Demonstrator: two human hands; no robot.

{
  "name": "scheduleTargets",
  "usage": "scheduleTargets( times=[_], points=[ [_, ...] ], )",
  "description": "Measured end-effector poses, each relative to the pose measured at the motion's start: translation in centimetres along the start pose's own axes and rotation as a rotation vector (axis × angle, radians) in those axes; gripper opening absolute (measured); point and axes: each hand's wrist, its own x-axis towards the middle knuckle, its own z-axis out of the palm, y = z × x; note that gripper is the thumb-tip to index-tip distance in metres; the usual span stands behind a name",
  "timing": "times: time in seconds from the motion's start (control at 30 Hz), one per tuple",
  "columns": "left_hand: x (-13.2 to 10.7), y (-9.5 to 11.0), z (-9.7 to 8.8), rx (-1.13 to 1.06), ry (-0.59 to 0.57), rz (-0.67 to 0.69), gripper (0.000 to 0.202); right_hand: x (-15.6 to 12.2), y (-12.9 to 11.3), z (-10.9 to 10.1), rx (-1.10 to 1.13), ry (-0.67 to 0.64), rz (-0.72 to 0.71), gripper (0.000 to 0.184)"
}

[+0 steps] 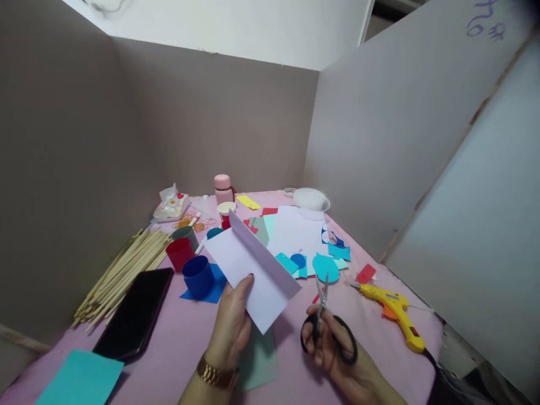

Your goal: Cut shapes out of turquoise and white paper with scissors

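Observation:
A folded sheet of white paper (253, 264) is gripped in my left hand (236, 318), thumb on top, raised above the pink tabletop. One flap of the sheet stands up along the crease. My right hand (329, 343) holds black-handled scissors (323, 304), fingers through the loops, with the blades pointing away from me and slightly parted. The blades are apart from the paper. Beneath my left hand lies a grey-green sheet (259, 360). Beyond the scissors is a turquoise paper cutout (325, 267). A blue paper ring (198, 277) stands left of the white paper.
A yellow glue gun (394, 312) lies at the right, its cord off the edge. To the left are a black phone (135, 312), wooden sticks (126, 270) and a red paper ring (180, 254). A pink bottle (223, 190) stands at the back. Grey partitions (219, 124) enclose the table.

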Motion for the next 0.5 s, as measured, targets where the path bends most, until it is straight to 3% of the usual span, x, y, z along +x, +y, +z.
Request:
scheduleTargets(
  times=[0.2,0.33,0.5],
  points=[
    [-0.6,-0.1,0.2,-0.016,-0.041,-0.027,0.020,2.2,0.1,2.4,-0.304,0.157,-0.282,0.045],
    [-1.2,-0.6,0.8,-0.016,-0.077,-0.057,0.025,3.4,0.0,3.1,-0.268,0.222,-0.299,0.037],
    [-1.4,0.2,1.1,-0.075,-0.119,-0.090,0.023,4.4,-0.8,1.9,-0.202,0.282,-0.290,0.043]
  ],
)
